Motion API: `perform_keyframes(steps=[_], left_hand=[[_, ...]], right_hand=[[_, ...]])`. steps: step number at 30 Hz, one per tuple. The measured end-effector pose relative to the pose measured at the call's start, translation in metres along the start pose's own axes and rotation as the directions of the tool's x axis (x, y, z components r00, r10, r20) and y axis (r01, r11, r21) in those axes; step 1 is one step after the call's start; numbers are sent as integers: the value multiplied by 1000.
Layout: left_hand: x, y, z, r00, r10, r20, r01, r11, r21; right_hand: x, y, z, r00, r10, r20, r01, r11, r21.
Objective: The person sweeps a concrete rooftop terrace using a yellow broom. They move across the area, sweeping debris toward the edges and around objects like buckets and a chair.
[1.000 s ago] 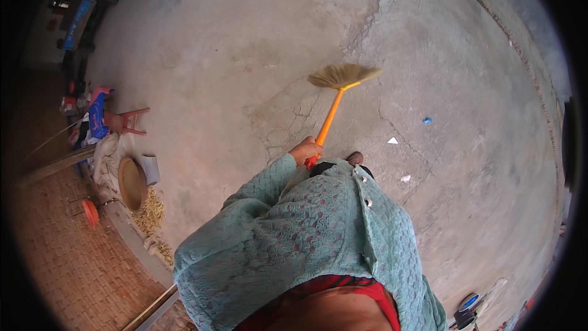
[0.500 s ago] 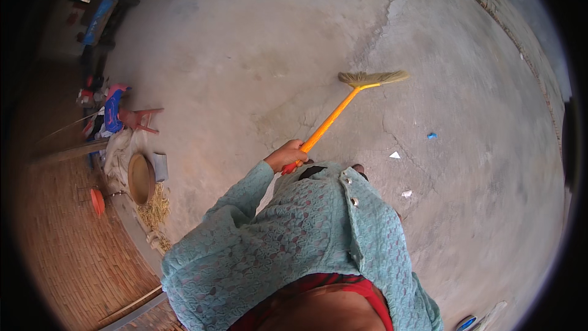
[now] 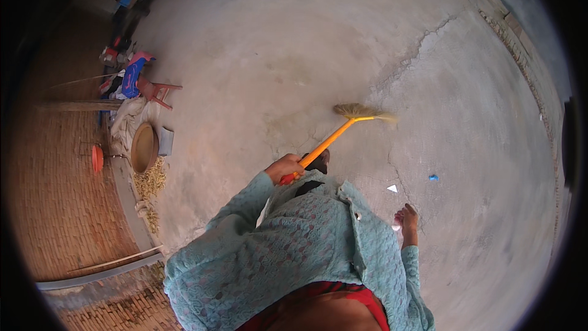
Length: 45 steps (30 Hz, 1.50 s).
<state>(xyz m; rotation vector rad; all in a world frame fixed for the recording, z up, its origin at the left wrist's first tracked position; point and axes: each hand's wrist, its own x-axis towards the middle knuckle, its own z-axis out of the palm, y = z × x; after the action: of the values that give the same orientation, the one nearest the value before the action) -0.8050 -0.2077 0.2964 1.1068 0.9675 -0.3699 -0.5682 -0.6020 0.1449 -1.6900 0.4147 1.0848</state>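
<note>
My left hand (image 3: pixel 286 168) is wrapped round the orange handle of a broom (image 3: pixel 328 142), close to its red end. The broom slants away to the upper right. Its straw-coloured bristle head (image 3: pixel 358 111) meets the concrete floor, blurred at its right end. At my right side hangs my right hand (image 3: pixel 407 218), loosely curled with the fingers partly apart and nothing visible in it. Beside its fingers shows a small white scrap (image 3: pixel 395 227), partly covered. A white triangular scrap (image 3: pixel 392 189) and a small blue scrap (image 3: pixel 433 178) lie on the floor farther ahead.
To the left stand a round basin (image 3: pixel 144 148), a grey box-like piece (image 3: pixel 166 141) and a reddish stool (image 3: pixel 164 92). Yellowish plant matter (image 3: pixel 150 182) lies nearby, with a brick surface (image 3: pixel 67 208) beyond a kerb. Cracks run across the concrete (image 3: pixel 233 86).
The bristle head has moved nearer to me and slightly left. My right hand has come into view at the right. The floor scraps sit lower in the picture as the view shifts.
</note>
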Motion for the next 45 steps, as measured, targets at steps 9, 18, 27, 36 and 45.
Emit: perform_keyframes(steps=[9, 18, 27, 36, 45], left_hand=[[-1, 66, -69, 960, 183, -212, -243, 920, -307], [206, 188, -168, 872, 138, -469, -267, 938, -221], [328, 256, -162, 942, 7, -335, -67, 983, -169], [255, 235, -5, 985, -68, 158, 77, 996, -51], [218, 295, 79, 819, -168, 549, 262, 960, -97]], right_hand=[[35, -222, 120, 923, -278, 267, 332, 925, -184], [35, -228, 86, 996, -73, -57, 64, 985, -160], [41, -82, 18, 993, -115, -34, 98, 944, -316], [61, -235, 84, 994, -94, -61, 104, 976, 193], [99, -304, 177, 956, 193, 220, -292, 682, 671]])
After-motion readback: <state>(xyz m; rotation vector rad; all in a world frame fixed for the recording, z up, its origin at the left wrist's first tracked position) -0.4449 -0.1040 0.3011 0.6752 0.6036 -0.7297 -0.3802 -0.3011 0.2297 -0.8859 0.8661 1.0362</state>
